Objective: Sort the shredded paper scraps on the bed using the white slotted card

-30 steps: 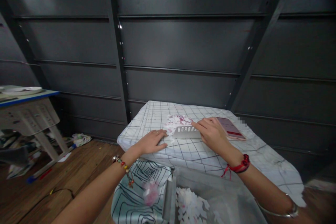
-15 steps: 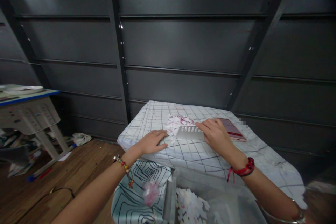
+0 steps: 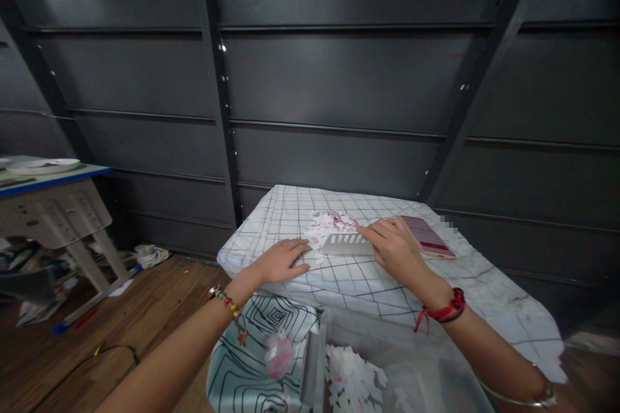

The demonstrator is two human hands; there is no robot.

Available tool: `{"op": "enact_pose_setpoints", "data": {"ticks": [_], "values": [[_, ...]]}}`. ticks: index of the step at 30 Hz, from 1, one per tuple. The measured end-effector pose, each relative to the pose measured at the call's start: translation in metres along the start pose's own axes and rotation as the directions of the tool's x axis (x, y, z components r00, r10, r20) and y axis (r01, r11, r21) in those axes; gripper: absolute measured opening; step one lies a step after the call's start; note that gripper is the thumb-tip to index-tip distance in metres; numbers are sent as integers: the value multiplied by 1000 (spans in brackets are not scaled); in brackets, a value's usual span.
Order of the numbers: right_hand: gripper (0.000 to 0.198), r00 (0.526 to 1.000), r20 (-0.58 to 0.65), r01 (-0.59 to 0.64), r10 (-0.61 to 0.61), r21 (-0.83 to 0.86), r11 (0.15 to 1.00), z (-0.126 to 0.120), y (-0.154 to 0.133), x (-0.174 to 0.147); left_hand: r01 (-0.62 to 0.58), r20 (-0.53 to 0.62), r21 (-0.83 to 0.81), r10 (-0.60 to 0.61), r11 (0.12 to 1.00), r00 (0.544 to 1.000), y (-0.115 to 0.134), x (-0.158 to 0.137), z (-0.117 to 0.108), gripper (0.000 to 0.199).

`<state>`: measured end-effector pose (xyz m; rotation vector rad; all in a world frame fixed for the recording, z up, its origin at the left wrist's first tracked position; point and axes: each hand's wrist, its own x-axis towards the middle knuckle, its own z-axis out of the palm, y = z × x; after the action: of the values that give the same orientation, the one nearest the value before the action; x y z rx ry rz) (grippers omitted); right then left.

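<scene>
My right hand (image 3: 394, 248) pinches the right end of a white strip with a row of slots (image 3: 346, 244), which stands tilted on the cloth. Whether it is card or plastic I cannot tell. Just behind the strip lies a loose heap of white and pink paper scraps (image 3: 330, 222). My left hand (image 3: 281, 260) rests on the checked cloth (image 3: 264, 216) left of the strip, fingers stretched out and thumb apart. Its fingertips are close to the heap's near left edge. To the right of my right hand lies a pinkish phone or tablet (image 3: 429, 237).
A translucent bin (image 3: 368, 319) with white paper offcuts (image 3: 351, 377) stands below the table edge. Left of it, a clear wrapped pink bundle (image 3: 278, 355) sits on a patterned cloth (image 3: 230, 361). A desk (image 3: 58, 200) stands far left; a dark panelled wall (image 3: 329, 90) rises behind.
My right hand has shifted slightly left with the slotted strip, whose slots now look more slanted. More of the phone or tablet shows. My left hand has stayed in place.
</scene>
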<state>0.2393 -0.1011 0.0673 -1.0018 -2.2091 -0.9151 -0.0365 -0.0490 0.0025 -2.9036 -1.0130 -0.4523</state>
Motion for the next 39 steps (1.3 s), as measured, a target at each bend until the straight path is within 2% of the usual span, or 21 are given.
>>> {"op": "enact_pose_setpoints", "data": {"ticks": [5,11,19,27,33,39], "values": [[34,999,-41,19,-18,10,1000,-4,6,1,1,2,4,-1,1000,1000,1,0,-1,46],[37,998,-34,59,-59,16,998,-3,-1,7,6,15,19,-6,1000,1000,2,0,-3,48],[29,996,-76,51,-41,138,989,-14,21,-23,7,57,43,-9,999,998,4,-1,-5,53],[29,999,-43,12,-3,191,982,0,13,-17,-5,146,141,-16,990,989,4,-2,-6,65],[27,999,-33,24,-16,278,960,-11,22,-28,-42,98,211,21,977,995,17,-6,-3,62],[27,1000,-16,3,2,312,950,-25,31,-43,-43,72,202,29,979,997,21,-12,2,57]]}}
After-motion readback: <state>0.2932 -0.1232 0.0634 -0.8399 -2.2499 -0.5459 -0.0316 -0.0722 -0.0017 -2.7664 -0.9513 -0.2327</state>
